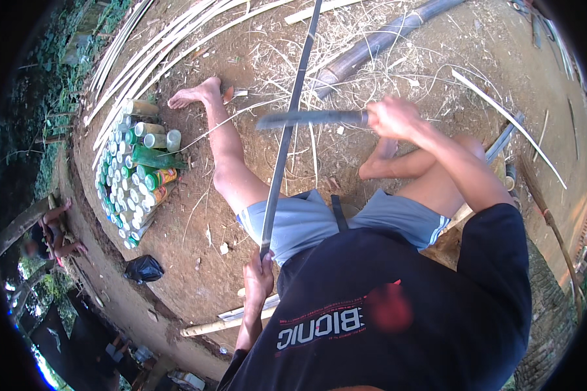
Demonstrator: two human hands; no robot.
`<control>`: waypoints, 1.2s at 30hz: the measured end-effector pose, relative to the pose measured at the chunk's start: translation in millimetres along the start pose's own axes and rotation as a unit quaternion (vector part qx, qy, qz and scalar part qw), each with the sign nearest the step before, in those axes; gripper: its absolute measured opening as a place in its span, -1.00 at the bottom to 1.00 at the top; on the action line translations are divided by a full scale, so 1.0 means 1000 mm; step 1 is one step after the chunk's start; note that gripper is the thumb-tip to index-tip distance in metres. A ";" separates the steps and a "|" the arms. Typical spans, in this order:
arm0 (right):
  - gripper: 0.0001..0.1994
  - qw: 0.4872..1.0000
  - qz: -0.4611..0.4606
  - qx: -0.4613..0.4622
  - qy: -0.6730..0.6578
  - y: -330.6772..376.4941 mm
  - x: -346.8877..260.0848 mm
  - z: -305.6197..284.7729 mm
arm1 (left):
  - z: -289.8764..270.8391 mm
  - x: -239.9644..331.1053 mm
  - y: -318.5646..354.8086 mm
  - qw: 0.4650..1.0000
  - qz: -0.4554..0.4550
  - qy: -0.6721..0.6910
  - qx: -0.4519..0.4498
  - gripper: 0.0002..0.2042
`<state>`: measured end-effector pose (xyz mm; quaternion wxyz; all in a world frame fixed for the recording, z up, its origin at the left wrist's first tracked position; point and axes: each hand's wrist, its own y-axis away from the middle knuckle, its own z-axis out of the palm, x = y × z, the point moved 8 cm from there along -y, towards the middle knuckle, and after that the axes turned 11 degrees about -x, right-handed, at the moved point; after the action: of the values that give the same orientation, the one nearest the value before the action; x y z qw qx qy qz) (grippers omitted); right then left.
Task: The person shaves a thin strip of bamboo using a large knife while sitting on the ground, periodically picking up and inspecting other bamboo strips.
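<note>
Ideally, the edge of the long knife [329, 117] meets the strip [278, 176] at a shallow angle, worked clear of the supporting fingers [265, 262] and left thigh [244, 188]. The right hand [394, 119] grips the knife's handle; the left hand [258, 280] is closed around the strip's near end. The strip, slanting over that thigh and crossing the blade [306, 118], appears long, narrow and dark grey, with paler bands.
</note>
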<state>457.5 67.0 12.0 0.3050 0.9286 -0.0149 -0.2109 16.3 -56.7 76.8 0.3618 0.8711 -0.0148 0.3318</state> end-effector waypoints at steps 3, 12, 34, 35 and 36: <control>-0.87 0.979 0.133 0.017 -0.156 -0.027 0.053 -0.016 | 0.006 -0.016 0.010 0.998 -0.037 -0.029 -0.035 -0.79; -0.90 0.989 0.112 0.078 -0.060 -0.043 0.054 -0.045 | 0.012 -0.052 0.051 0.994 -0.086 -0.022 -0.070 -0.78; -0.75 0.985 0.114 -0.030 -0.124 -0.077 0.038 0.019 | -0.035 0.017 -0.105 0.992 0.102 0.011 0.078 -0.59; -0.76 0.987 0.106 -0.032 -0.118 -0.084 0.031 0.019 | -0.024 0.009 -0.139 0.990 0.086 0.110 0.028 -0.52; -0.76 0.987 0.109 -0.034 -0.114 -0.082 0.035 0.022 | -0.010 0.013 -0.175 0.987 0.088 0.134 -0.010 -0.52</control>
<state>472.4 116.4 -64.3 0.3536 0.8805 -0.1433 -0.2812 67.2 81.7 -18.3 0.3391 0.8101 -0.0459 0.4761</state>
